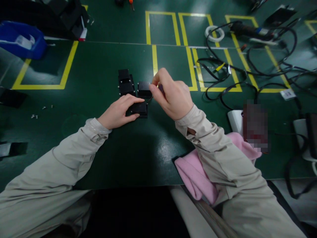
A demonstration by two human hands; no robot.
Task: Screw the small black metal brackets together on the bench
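Black box gripped by left fingers, forearm slanting inward; right fingers pinching screwdriver

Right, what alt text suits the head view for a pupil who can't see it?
A person's left hand holds a small black rectangular block on a dark green table while the right hand points a thin dark-shafted tool at the block's right edge. Other black blocks lie just beyond.

FURNITURE: I see a green table, glossy, filling most of my view | MARKINGS: yellow tape in rectangular outlines, toward the far side | SURFACE: thin pale seam running crosswise | LIGHT: soft white glare near the front edge | BELOW, RIGHT: pale grey patch; I can't tell if it's floor
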